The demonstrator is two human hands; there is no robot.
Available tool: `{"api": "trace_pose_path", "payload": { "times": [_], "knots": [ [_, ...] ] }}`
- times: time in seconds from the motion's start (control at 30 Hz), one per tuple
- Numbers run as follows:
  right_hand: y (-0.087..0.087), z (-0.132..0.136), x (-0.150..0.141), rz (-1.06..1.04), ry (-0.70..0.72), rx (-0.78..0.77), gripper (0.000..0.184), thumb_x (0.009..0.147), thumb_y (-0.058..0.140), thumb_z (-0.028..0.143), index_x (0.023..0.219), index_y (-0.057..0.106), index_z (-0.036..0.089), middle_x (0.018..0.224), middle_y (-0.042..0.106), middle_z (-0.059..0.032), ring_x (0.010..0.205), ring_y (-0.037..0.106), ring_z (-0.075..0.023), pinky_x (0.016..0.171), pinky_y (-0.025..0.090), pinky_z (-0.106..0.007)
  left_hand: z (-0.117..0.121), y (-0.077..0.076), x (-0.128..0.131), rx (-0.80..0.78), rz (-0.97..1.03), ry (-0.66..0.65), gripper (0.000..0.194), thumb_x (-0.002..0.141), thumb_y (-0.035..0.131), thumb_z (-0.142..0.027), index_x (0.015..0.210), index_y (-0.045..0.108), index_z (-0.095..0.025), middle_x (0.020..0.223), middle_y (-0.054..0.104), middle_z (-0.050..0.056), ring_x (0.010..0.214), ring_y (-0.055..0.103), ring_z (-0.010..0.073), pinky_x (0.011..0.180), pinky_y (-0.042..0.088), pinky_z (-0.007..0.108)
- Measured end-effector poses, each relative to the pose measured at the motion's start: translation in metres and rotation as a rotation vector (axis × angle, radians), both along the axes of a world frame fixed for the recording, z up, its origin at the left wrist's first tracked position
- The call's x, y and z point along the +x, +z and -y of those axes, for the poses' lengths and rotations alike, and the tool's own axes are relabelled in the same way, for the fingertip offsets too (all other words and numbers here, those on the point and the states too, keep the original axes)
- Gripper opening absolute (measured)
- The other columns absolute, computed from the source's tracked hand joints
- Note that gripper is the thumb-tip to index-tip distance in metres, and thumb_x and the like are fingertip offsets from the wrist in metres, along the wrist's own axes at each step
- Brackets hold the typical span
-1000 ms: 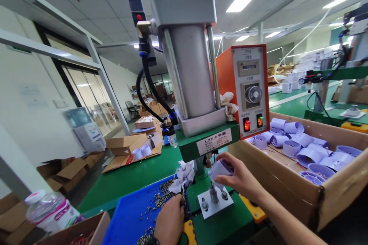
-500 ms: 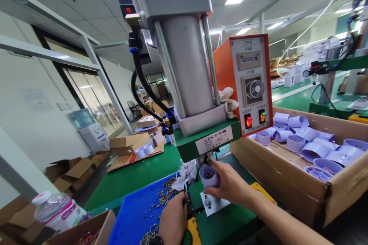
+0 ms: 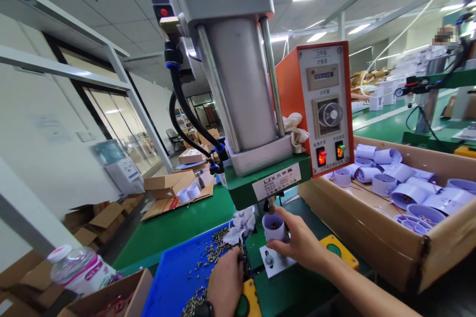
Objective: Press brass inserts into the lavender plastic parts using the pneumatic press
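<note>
A worker's right hand (image 3: 299,240) grips a white plastic cup (image 3: 274,230) beneath the head of a pneumatic press (image 3: 238,84), fingers and thumb curved part-open round its wall; the cup's open mouth faces up and toward the camera, reddish bits showing inside; the metal plate (image 3: 274,268) lies under the press, partly hidden by the grip, so whether cup and plate touch cannot be told; to the left of the press, the left hand (image 3: 225,277) is half-curled at the edge of a blue tray (image 3: 163,277) strewn with small metal pieces (image 3: 215,247), and whether it has hold of one cannot be told; to the right of the press, a cardboard box (image 3: 353,228) holds more white cups (image 3: 385,184); good work here would seem to call for a level, centred cup, steadied low on its wall, with the index finger, now close by the press's tip (image 3: 269,205), well clear of it.
</note>
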State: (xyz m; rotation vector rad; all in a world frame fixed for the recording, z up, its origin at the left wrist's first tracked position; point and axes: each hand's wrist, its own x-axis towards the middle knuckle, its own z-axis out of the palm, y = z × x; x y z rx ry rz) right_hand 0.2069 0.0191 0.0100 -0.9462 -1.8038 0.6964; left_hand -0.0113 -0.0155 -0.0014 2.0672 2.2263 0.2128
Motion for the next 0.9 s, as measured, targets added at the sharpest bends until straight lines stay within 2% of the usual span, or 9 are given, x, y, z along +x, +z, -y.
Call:
{"api": "trace_pose_path", "payload": {
  "times": [0.1,0.2,0.27,0.43,0.53,0.63,0.8,0.9],
  "knots": [
    [-0.016,0.002,-0.005,-0.047,-0.038,0.005,0.060,0.068,0.068,0.024,0.125,0.050,0.019,0.115,0.066,-0.0081,0.104,0.062,-0.0226,0.094,0.046,-0.036,0.001,0.000,-0.001,0.016,0.026,-0.010,0.021,0.085,0.042,-0.012,0.086,0.060,-0.023,0.094,0.070,0.002,0.093,0.063,0.0132,0.074,0.039,0.022],
    [-0.018,0.003,-0.008,-0.048,-0.096,0.070,0.062,0.067,0.068,0.022,0.127,0.050,0.019,0.119,0.064,-0.0102,0.110,0.060,-0.0245,0.096,0.045,-0.037,0.001,0.002,-0.001,0.022,0.008,-0.013,0.021,0.084,0.043,-0.011,0.086,0.060,-0.023,0.092,0.071,0.002,0.092,0.064,0.0126,0.075,0.039,0.022],
    [-0.009,0.003,-0.007,-0.026,-0.087,0.078,0.059,0.068,0.068,0.023,0.125,0.051,0.021,0.113,0.066,-0.0086,0.103,0.062,-0.0236,0.090,0.048,-0.036,0.000,0.003,-0.001,0.019,-0.013,-0.007,0.022,0.084,0.043,-0.011,0.088,0.061,-0.023,0.091,0.071,0.001,0.092,0.064,0.0122,0.075,0.040,0.021],
    [0.027,0.004,0.001,-0.038,-0.053,0.047,0.050,0.071,0.068,0.030,0.118,0.054,0.021,0.090,0.070,-0.0029,0.076,0.062,-0.0171,0.071,0.048,-0.028,-0.001,0.002,-0.001,0.015,-0.035,0.005,0.021,0.085,0.043,-0.014,0.089,0.062,-0.022,0.092,0.072,0.002,0.088,0.065,0.0134,0.072,0.040,0.023],
    [0.032,0.006,0.002,-0.076,-0.041,0.034,0.047,0.072,0.067,0.031,0.116,0.054,0.021,0.088,0.069,-0.0021,0.075,0.061,-0.0165,0.071,0.048,-0.028,-0.001,0.000,-0.001,0.020,-0.040,0.009,0.020,0.084,0.044,-0.014,0.089,0.061,-0.022,0.092,0.072,0.003,0.088,0.065,0.0146,0.073,0.040,0.024],
    [0.018,0.008,-0.002,-0.037,-0.032,0.006,0.049,0.072,0.066,0.029,0.119,0.051,0.021,0.092,0.069,-0.0033,0.078,0.063,-0.0177,0.074,0.049,-0.030,0.000,-0.002,-0.003,0.032,-0.036,0.011,0.020,0.084,0.044,-0.013,0.089,0.061,-0.022,0.092,0.072,0.003,0.089,0.065,0.0156,0.074,0.040,0.024],
    [-0.022,0.010,-0.009,-0.004,-0.093,0.056,0.063,0.070,0.068,0.024,0.129,0.046,0.022,0.116,0.065,-0.0083,0.105,0.062,-0.0236,0.093,0.046,-0.036,0.004,-0.008,-0.007,0.064,-0.011,0.002,0.022,0.085,0.042,-0.013,0.090,0.062,-0.022,0.092,0.071,0.003,0.087,0.064,0.0154,0.073,0.040,0.024],
    [-0.033,0.009,-0.015,-0.028,-0.132,0.064,0.066,0.070,0.068,0.023,0.132,0.045,0.022,0.119,0.064,-0.0078,0.108,0.062,-0.0232,0.094,0.047,-0.035,0.003,-0.008,-0.007,0.075,-0.001,0.015,0.022,0.085,0.043,-0.014,0.093,0.062,-0.021,0.090,0.071,0.003,0.084,0.065,0.0162,0.071,0.041,0.025]
  ]
}}
